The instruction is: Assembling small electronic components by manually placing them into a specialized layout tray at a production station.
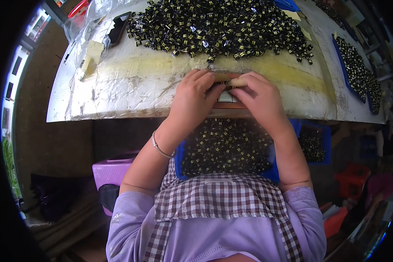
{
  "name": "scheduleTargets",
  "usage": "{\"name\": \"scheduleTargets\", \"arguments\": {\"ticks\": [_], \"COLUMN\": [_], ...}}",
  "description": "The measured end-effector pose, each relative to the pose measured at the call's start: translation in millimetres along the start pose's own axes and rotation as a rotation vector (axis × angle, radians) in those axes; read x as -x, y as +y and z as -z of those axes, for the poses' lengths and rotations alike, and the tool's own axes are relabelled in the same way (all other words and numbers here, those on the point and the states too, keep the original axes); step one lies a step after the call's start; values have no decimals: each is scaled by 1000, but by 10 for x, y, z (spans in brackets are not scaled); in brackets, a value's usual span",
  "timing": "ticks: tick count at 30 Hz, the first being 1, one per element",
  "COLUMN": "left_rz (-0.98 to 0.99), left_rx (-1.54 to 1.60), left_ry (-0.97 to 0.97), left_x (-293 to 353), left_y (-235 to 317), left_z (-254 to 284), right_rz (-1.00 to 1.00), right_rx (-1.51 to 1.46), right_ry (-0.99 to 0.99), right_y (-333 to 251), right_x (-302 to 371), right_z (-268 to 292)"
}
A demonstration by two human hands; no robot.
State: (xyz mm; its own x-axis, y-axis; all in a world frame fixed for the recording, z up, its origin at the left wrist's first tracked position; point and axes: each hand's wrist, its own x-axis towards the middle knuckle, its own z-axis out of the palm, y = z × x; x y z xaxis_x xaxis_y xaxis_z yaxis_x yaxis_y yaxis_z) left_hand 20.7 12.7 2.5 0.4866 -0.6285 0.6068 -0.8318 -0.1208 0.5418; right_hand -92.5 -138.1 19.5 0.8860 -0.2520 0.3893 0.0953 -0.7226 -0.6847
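Note:
At the table's near edge, my left hand and my right hand meet with their fingertips almost touching. Both are closed in a pinch around a small dark piece, mostly hidden by the fingers; its exact kind is too small to tell. Tan covers sit on some of my fingertips. Right below the fingers lies a small block with light metal strips on a reddish-brown base. Beyond my hands spreads a big heap of small black-and-yellow parts.
A blue tray full of similar parts sits below the table edge, between my forearms. Another blue tray of parts lies at the right. A dark phone and plastic wrap are at the far left. A purple stool stands lower left.

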Motion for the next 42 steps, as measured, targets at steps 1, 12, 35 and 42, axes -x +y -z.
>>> {"name": "scheduleTargets", "arguments": {"ticks": [1, 12, 35, 42], "left_rz": [2, 20, -7, -31], "left_rx": [5, -14, 83, 55], "left_ry": [7, -7, -11, 34], "left_x": [-3, 24, 49, 47], "left_y": [7, 14, 118, 148], "left_z": [-5, -10, -176, -197], "right_rz": [2, -55, 62, 23], "right_rx": [0, 20, 341, 166], "right_ry": [0, 47, 233, 138], "right_y": [15, 4, 192, 170], "right_x": [-3, 39, -348, -33], "right_z": [-4, -59, 72, 37]}}
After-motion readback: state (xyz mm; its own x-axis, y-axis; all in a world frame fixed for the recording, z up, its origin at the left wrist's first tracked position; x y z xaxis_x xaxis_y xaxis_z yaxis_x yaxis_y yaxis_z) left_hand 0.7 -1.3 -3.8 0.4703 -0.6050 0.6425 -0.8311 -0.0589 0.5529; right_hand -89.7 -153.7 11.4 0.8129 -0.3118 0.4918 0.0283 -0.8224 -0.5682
